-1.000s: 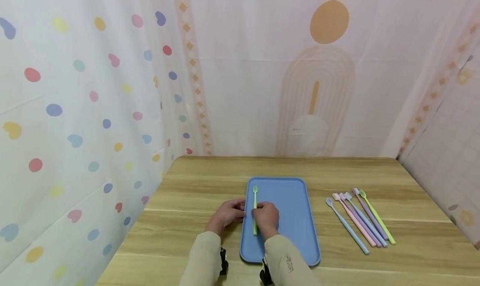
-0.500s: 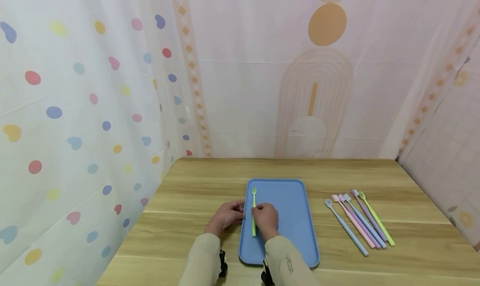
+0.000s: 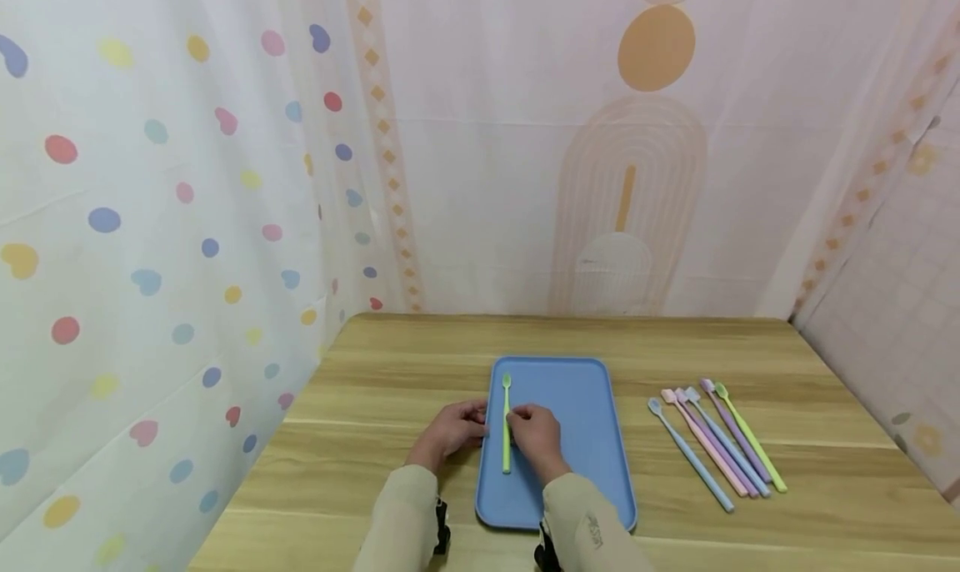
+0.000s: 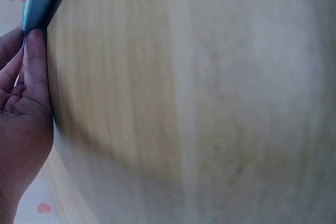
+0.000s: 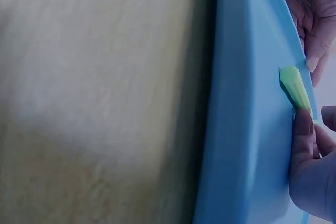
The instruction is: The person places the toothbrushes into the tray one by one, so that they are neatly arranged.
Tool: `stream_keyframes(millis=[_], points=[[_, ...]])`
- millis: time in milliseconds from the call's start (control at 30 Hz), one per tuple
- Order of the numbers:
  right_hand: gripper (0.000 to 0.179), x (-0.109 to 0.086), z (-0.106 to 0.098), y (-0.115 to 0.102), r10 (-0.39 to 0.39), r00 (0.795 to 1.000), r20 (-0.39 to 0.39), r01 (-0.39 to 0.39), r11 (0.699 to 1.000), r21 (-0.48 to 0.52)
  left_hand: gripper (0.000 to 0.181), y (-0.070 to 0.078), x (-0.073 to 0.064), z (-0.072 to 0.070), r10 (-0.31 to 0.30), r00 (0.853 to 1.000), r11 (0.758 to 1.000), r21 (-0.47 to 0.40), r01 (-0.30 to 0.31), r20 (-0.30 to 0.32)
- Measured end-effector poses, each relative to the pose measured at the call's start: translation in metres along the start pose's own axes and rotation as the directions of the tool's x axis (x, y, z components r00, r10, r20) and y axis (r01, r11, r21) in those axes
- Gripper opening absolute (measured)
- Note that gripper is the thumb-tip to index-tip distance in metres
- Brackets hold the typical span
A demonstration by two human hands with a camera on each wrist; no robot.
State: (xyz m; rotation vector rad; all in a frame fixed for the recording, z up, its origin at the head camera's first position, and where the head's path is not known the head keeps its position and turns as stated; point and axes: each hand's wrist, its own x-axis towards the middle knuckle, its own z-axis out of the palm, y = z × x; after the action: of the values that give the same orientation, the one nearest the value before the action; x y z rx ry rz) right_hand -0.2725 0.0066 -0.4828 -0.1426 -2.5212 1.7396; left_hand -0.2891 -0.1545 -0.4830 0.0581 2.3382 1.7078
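A green toothbrush [image 3: 506, 439] lies lengthwise along the left side of the blue tray [image 3: 577, 464], its head toward the back. My right hand [image 3: 537, 435] is over the tray, fingertips right at the handle's right side. In the right wrist view, the thumb [image 5: 303, 124] overlaps the green handle [image 5: 295, 88], with a gap between it and the finger opposite. My left hand [image 3: 452, 429] holds the tray's left rim. The left wrist view shows fingers [image 4: 35, 61] against the tray's edge [image 4: 39, 3].
Several toothbrushes lie in a loose group on the wooden table [image 3: 360, 372] to the tray's right, among them a blue one [image 3: 693, 459], a pink one [image 3: 712, 451] and another green one [image 3: 753, 443]. Patterned curtains [image 3: 480, 163] hang behind and beside the table.
My right hand has shifted slightly to the right, and its fingertips no longer reach across the toothbrush handle. The toothbrush, tray and left hand stay in place.
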Motion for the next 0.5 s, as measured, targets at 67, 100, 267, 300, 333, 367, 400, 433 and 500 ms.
stream_keyframes(millis=[67, 100, 267, 300, 333, 367, 400, 433, 500], points=[[0.021, 0.0000, -0.0007, 0.0003, 0.013, 1.000, 0.016, -0.014, 1.000, 0.023, 0.049, -0.0004, 0.0009, 0.0001, -0.001, 1.000, 1.000, 0.003, 0.001, -0.002], [0.022, -0.0003, -0.0011, 0.0003, 0.024, 0.999, 0.024, -0.025, 0.999, 0.035, 0.049, -0.0006, 0.0013, 0.0002, -0.002, 1.000, 1.000, 0.003, 0.002, -0.002], [0.024, -0.0011, 0.0005, -0.0011, 0.071, 0.997, 0.034, -0.073, 0.994, 0.083, 0.050, -0.0035, 0.0012, -0.0020, 0.009, 1.000, 1.000, -0.003, -0.009, -0.014], [0.024, -0.0014, 0.0006, -0.0015, 0.081, 0.996, 0.033, -0.083, 0.992, 0.092, 0.050, -0.0039, 0.0011, -0.0023, 0.012, 1.000, 1.000, -0.006, -0.012, -0.015], [0.024, -0.0016, 0.0004, -0.0018, 0.091, 0.995, 0.029, -0.093, 0.991, 0.098, 0.050, -0.0042, 0.0009, -0.0023, 0.016, 1.000, 1.000, -0.007, -0.016, -0.016], [0.024, -0.0018, 0.0002, -0.0018, 0.098, 0.995, 0.023, -0.100, 0.990, 0.101, 0.051, -0.0042, 0.0007, -0.0021, 0.017, 1.000, 1.000, -0.012, -0.018, -0.016], [0.024, -0.0018, -0.0003, -0.0018, 0.105, 0.994, 0.020, -0.106, 0.989, 0.103, 0.051, -0.0039, 0.0004, -0.0018, 0.018, 1.000, 1.000, -0.015, -0.018, -0.015], [0.024, -0.0018, -0.0012, -0.0015, 0.106, 0.994, 0.016, -0.107, 0.989, 0.101, 0.051, -0.0038, 0.0003, -0.0013, 0.017, 1.000, 1.000, -0.016, -0.017, -0.013], [0.023, -0.0013, -0.0033, -0.0006, 0.118, 0.993, 0.010, -0.118, 0.988, 0.103, 0.050, -0.0028, 0.0001, -0.0002, 0.018, 1.000, 1.000, -0.016, -0.018, -0.008]])
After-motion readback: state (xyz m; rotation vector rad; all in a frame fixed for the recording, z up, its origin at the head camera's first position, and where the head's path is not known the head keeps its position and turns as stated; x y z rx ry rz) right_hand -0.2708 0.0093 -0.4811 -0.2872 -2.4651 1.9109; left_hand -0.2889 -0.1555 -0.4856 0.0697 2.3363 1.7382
